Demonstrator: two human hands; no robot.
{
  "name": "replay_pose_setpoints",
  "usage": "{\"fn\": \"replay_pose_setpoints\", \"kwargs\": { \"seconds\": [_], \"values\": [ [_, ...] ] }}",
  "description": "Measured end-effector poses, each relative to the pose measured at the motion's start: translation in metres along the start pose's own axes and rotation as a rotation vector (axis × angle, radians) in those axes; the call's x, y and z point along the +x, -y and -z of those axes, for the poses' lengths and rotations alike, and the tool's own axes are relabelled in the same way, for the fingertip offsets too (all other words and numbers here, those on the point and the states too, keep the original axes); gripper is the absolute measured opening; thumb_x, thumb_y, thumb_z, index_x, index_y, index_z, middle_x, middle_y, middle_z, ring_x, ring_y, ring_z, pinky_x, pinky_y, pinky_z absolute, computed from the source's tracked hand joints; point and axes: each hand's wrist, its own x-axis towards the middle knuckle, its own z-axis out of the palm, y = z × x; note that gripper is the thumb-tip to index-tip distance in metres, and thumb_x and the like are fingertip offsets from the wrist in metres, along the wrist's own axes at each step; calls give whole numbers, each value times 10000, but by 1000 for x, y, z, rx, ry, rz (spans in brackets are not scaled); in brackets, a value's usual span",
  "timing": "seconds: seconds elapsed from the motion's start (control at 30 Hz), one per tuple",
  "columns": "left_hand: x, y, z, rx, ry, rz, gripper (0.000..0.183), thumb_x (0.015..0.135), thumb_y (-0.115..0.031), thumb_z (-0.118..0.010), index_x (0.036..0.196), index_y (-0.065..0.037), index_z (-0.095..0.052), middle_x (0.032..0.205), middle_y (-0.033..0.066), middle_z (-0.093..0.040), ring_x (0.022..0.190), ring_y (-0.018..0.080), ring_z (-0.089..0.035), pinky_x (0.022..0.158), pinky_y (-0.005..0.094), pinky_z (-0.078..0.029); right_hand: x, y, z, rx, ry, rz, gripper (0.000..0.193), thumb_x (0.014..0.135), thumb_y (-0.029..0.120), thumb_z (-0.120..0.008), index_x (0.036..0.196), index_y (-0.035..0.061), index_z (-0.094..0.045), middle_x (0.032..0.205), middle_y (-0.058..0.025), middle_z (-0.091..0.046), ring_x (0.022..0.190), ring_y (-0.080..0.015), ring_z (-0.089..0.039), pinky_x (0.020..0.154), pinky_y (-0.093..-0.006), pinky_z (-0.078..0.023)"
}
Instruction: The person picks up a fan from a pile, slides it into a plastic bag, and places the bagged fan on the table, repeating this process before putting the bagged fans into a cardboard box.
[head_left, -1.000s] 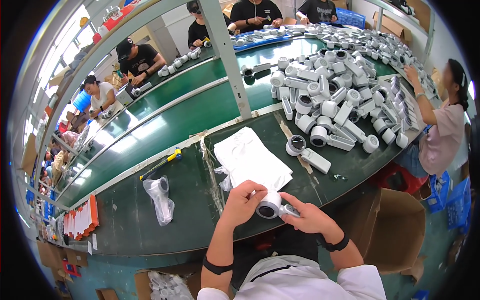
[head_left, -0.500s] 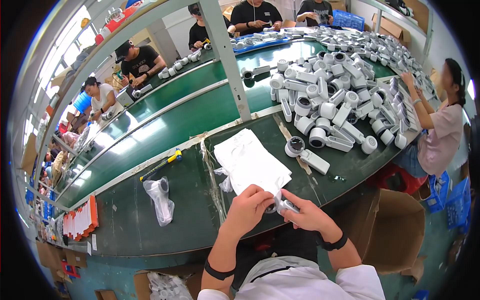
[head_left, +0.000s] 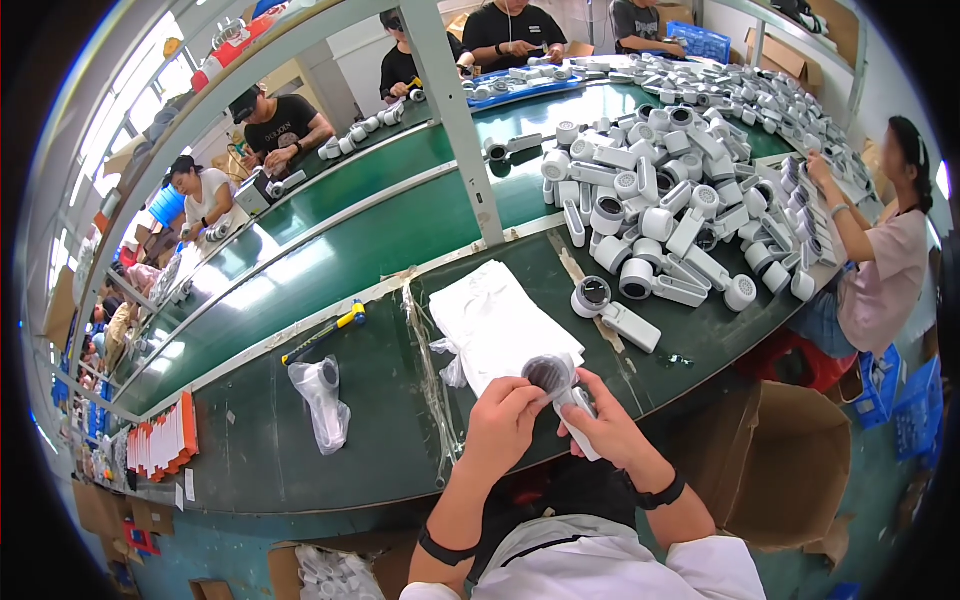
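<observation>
White device (head_left: 564,386), head (head_left: 546,373) less hidden than before, left fingers (head_left: 520,394) pinched against it, right fingers (head_left: 597,388) around handle (head_left: 582,402)

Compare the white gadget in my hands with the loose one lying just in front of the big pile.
The held gadget is up between the left hand and right hand; the loose gadget lies untouched on the table.
The held gadget's handle is partly covered by fingers; the loose gadget's handle is uncovered.
The held gadget's round face looks greyer; the loose gadget's looks nearly black.
Both are white, with a round head and handle.
</observation>
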Motion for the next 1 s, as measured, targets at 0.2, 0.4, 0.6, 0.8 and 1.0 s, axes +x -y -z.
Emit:
{"fn": "replay_pose_setpoints", "kwargs": {
  "seconds": [0.2,0.4,0.6,0.8,1.0],
  "values": [
    [-19,0,-11,-420,249,159,112,784,59,-657,882,5,-645,890,122,-628,744,248,-632,659,311,-508,7,-7,-4,276,-17,99,680,945,161,-547,1486,85,-143,875,-104,-614,541,-140,-584,456,-272,-493],
    [-18,0,-19,-136,9,-151,115,797,48,-670,896,-8,-649,912,113,-633,769,221,-641,698,297,-510,14,-10,-9,228,-201,211,704,927,162,-612,1476,107,-174,997,-105,-593,594,-136,-598,431,-259,-492],
    [-36,6,-27,-812,21,279,138,808,11,-697,934,-11,-644,958,136,-658,839,233,-655,739,316,-517,20,-5,-19,231,-235,252,681,916,150,-635,1453,78,-222,1007,-94,-598,649,-133,-609,452,-274,-501],
    [-30,15,-6,-541,80,-19,169,874,-95,-640,1010,2,-614,982,128,-644,880,225,-641,807,327,-501,39,-17,-19,335,-278,311,450,966,171,-557,1367,72,-377,1055,-101,-627,749,-158,-648,545,-296,-533],
    [-34,18,-27,-1150,-128,792,350,992,-162,-490,1316,-39,-435,1233,70,-571,1093,162,-583,936,333,-474,33,-21,-51,412,16,270,340,991,222,-509,1258,12,-501,1006,-53,-650,855,-116,-627,721,-243,-508]
  ]
}}
